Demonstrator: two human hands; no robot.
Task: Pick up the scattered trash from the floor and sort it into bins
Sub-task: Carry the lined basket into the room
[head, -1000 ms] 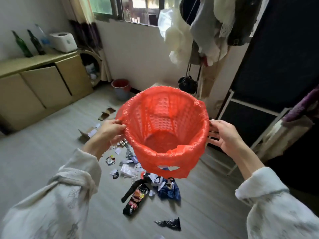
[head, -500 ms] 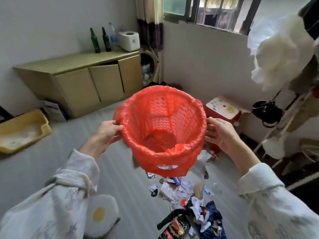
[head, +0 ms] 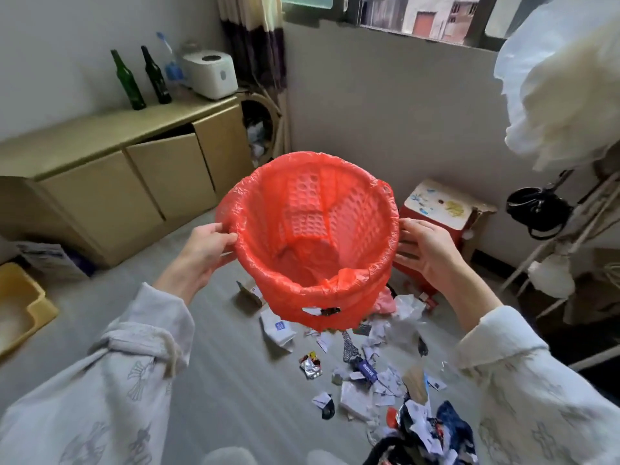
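A red bin (head: pixel 365 290) lined with a red plastic bag hangs in the air in front of me, its inside empty. My left hand (head: pixel 204 250) pinches the bag at the left rim. My right hand (head: pixel 426 250) presses flat against the right side of the rim with its fingers spread. Scattered trash (head: pixel 365 374) lies on the grey floor below and to the right: torn white paper, a foil wrapper (head: pixel 310 365), a white packet (head: pixel 278 330), a piece of cardboard (head: pixel 248 293) and dark wrappers (head: pixel 432 431).
A low tan cabinet (head: pixel 134 182) with two green bottles (head: pixel 127 82) and a white appliance (head: pixel 211 73) lines the left wall. A yellow tray (head: pixel 30 307) sits far left. A red stool (head: pixel 439 213) stands under the window. A clothes rack (head: pixel 570 213) stands at right.
My view has swung left and down across the room while both hands keep the bin held up. The trash pile now lies below and right of the bin.
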